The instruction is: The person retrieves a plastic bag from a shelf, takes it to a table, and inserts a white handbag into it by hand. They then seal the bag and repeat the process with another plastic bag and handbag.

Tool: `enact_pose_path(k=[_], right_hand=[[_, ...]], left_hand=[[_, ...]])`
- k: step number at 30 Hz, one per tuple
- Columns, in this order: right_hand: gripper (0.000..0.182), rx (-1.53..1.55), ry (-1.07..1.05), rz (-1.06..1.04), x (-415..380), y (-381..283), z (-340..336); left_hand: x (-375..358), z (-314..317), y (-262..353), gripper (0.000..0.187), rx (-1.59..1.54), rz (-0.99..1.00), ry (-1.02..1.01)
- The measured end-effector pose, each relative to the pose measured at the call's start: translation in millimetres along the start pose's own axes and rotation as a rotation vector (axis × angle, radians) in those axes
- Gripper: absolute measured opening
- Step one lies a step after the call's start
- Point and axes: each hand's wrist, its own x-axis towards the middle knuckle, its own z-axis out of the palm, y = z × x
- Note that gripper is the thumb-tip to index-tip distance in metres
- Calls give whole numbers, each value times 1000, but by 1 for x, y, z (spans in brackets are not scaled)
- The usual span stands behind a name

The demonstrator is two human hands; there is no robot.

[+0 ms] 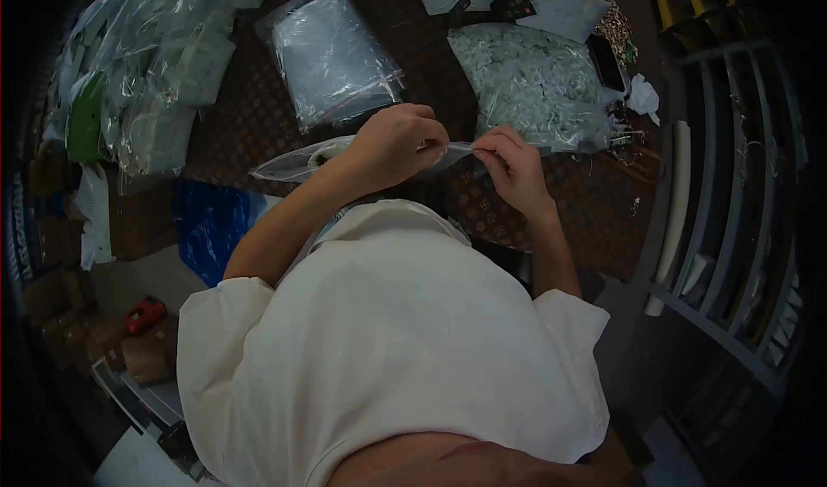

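Note:
A clear plastic bag [293,165] lies stretched across the near part of the patterned table, with something pale and round partly visible inside it. My left hand [398,142] is closed on the bag's edge, its fingers curled and the wrist over the bag. Just to the right, my right hand [510,166] pinches the bag's right end between thumb and fingertips. A short span of plastic runs taut between the two hands. Beyond them lies a stack of flat clear bags [332,60]. Behind my right hand rests a large bag of many small clear packets [534,82].
Filled clear bags [164,82] are heaped at the left, with a green piece [85,118] among them. A dark phone-like object [607,63] and crumpled white tissue [643,99] sit at the right. Metal shelving [732,185] stands along the right side. Blue plastic [211,224] hangs at the left edge.

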Motion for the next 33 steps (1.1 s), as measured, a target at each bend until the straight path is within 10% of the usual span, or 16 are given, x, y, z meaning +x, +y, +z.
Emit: enact_pose_path(k=[13, 33], right_hand=[[7, -32, 164, -134, 3, 7, 16], [3, 93, 183, 88, 13, 24, 9]], left_hand=[[13, 7, -1, 7, -64, 110, -1], [-164, -86, -65, 11, 489, -128, 292]])
